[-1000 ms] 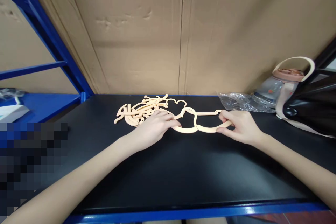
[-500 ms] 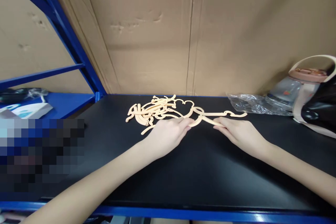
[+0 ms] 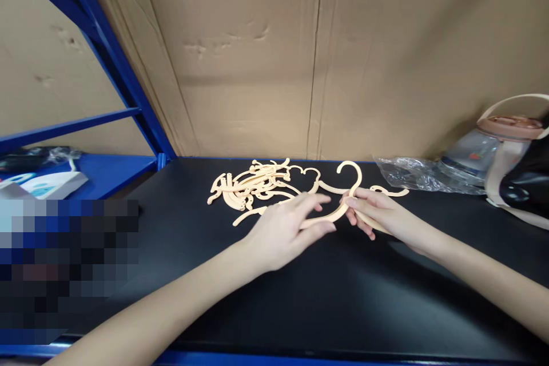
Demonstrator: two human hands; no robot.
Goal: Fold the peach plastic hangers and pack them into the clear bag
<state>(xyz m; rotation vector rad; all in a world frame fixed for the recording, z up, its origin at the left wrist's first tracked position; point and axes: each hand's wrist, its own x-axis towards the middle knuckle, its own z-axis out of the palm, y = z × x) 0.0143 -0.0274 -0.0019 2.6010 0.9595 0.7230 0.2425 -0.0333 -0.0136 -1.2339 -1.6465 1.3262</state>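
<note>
A cream-coloured clothes hanger (image 3: pixel 352 176) is held a little above the black tabletop with its hook upward. My right hand (image 3: pixel 384 214) pinches it just below the hook, one hanger arm running back along the palm. My left hand (image 3: pixel 285 229) is at the opposite hanger arm, thumb and fingers spread apart with that arm between them; whether the palm touches it I cannot tell. Behind my left hand lies a tangled pile of cream hanger pieces (image 3: pixel 257 180). Another cream hanger (image 3: pixel 332 187) lies behind the held one, partly covered by my right hand.
The black tabletop (image 3: pixel 326 309) has a blue front edge. Clear plastic wrap (image 3: pixel 422 174) and a jug with a pinkish lid and strap (image 3: pixel 476 148) are at the right. A blue metal frame (image 3: pixel 115 77) rises at the left, and cardboard (image 3: pixel 249 68) walls the back.
The held hanger's hook has swung up from lying low. My right hand has moved in to grip beneath the hook, and my left fingers have spread from their pinch.
</note>
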